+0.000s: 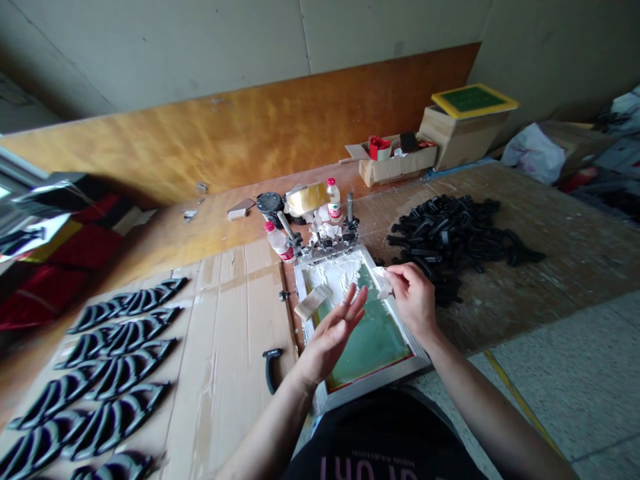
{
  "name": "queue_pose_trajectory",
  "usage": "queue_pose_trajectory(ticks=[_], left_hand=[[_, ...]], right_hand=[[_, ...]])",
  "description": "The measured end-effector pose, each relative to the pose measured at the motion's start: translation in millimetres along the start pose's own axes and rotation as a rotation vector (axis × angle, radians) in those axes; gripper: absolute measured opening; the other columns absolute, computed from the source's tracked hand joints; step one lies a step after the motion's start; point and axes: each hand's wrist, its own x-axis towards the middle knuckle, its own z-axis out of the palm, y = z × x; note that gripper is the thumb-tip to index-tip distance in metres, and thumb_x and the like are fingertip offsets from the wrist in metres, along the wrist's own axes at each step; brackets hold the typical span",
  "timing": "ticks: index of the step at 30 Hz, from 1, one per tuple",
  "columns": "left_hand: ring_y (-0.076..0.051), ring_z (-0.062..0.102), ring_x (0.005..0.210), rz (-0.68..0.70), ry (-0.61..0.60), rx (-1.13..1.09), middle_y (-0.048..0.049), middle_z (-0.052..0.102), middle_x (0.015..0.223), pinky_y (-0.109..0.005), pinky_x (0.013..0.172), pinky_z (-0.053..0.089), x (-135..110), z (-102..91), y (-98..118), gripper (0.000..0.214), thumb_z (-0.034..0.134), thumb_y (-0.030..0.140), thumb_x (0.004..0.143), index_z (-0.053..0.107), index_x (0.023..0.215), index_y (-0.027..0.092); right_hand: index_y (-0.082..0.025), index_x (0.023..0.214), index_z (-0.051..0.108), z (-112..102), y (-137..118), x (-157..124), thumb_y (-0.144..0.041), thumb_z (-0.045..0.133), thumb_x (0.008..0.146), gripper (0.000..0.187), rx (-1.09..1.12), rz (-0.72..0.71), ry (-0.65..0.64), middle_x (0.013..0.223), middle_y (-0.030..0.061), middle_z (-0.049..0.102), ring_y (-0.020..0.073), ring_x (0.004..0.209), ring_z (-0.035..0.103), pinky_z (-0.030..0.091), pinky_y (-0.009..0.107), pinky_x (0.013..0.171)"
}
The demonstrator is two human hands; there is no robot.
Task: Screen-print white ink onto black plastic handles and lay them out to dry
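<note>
A screen-printing frame point(373, 340) with green mesh and a pale wooden border lies in front of me. White paste is smeared over its far end. My left hand point(333, 333) is raised above the mesh, fingers stretched out, holding nothing. Between the fingertips of my right hand point(413, 293) is a crumpled white tissue point(383, 280), held over the frame's right side. A squeegee point(313, 302) with a pale handle rests on the left edge of the frame. Beside the frame, on cardboard, lies one curved black plastic handle point(271, 370).
Rows of black handles point(120, 363) cover the cardboard point(220, 347) at left; a loose black heap point(450, 230) lies at right. Behind the frame stand a metal clamp point(327, 245), two bottles point(333, 200) and a dark tin point(270, 205). Cartons point(397, 167) stand at the back right.
</note>
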Motion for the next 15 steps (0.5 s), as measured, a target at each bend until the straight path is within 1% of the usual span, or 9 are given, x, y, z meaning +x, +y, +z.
queue_pose_trajectory(ticks=[1, 3, 5, 8, 11, 13, 15], left_hand=[[-0.027, 0.02, 0.147, 0.002, 0.038, -0.113, -0.0049, 0.031, 0.157, -0.052, 0.119, 0.014, 0.4, -2.1, -1.3, 0.058, 0.047, 0.051, 0.091, 0.039, 0.146, 0.032], [-0.027, 0.02, 0.147, -0.014, 0.094, -0.215, -0.0042, 0.034, 0.155, -0.051, 0.119, 0.015, 2.0, -3.8, -4.2, 0.054, 0.046, 0.053, 0.091, 0.048, 0.14, 0.032], [-0.028, 0.023, 0.146, -0.009, 0.11, -0.245, -0.0045, 0.038, 0.153, -0.051, 0.119, 0.016, 3.7, -2.8, -7.2, 0.051, 0.052, 0.053, 0.089, 0.055, 0.135, 0.031], [-0.03, 0.024, 0.145, 0.058, 0.08, -0.227, -0.0063, 0.044, 0.149, -0.052, 0.119, 0.015, 5.5, 0.0, -9.9, 0.051, 0.061, 0.05, 0.084, 0.059, 0.13, 0.029], [-0.032, 0.021, 0.146, 0.052, 0.014, -0.154, -0.0085, 0.041, 0.151, -0.052, 0.119, 0.013, 6.9, 0.2, -7.3, 0.068, 0.068, 0.053, 0.078, 0.051, 0.138, 0.027], [-0.033, 0.018, 0.146, 0.027, -0.023, -0.085, -0.0093, 0.036, 0.154, -0.05, 0.12, 0.011, 7.7, -0.8, -3.3, 0.081, 0.069, 0.056, 0.075, 0.043, 0.144, 0.025], [-0.034, 0.017, 0.146, 0.006, -0.045, 0.007, -0.01, 0.033, 0.155, -0.05, 0.12, 0.01, 7.7, -1.6, 0.9, 0.088, 0.068, 0.06, 0.074, 0.036, 0.147, 0.023]], right_hand=[[-0.021, 0.086, 0.063, -2.3, -2.8, -0.9, -0.021, 0.054, 0.092, 0.011, 0.025, 0.005, 0.008, 0.081, 0.0027, 0.062, 0.0167, 0.076, 0.061, 0.05, 0.028, 0.069], [-0.021, 0.089, 0.063, -3.4, -13.5, -5.5, -0.02, 0.053, 0.092, 0.011, 0.064, -0.042, -0.026, 0.084, 0.003, 0.063, 0.0161, 0.078, 0.062, 0.051, 0.028, 0.071], [-0.021, 0.093, 0.064, -0.2, -26.1, -11.0, -0.017, 0.05, 0.094, 0.014, 0.074, -0.127, -0.086, 0.086, 0.0038, 0.064, 0.016, 0.081, 0.063, 0.052, 0.027, 0.074], [-0.021, 0.095, 0.064, 7.7, -38.9, -16.6, -0.016, 0.048, 0.095, 0.016, 0.054, -0.209, -0.133, 0.086, 0.0048, 0.065, 0.0164, 0.082, 0.063, 0.052, 0.028, 0.075], [-0.021, 0.095, 0.064, 13.7, -44.1, -19.4, -0.016, 0.048, 0.095, 0.017, 0.046, -0.255, -0.153, 0.085, 0.0044, 0.064, 0.0163, 0.083, 0.063, 0.053, 0.028, 0.076], [-0.021, 0.096, 0.065, 16.4, -45.1, -20.4, -0.015, 0.048, 0.094, 0.018, 0.053, -0.315, -0.174, 0.086, 0.0045, 0.065, 0.016, 0.084, 0.063, 0.053, 0.027, 0.078], [-0.02, 0.097, 0.065, 18.6, -44.3, -20.0, -0.014, 0.048, 0.094, 0.018, 0.041, -0.368, -0.193, 0.088, 0.005, 0.065, 0.016, 0.085, 0.063, 0.053, 0.028, 0.079]])
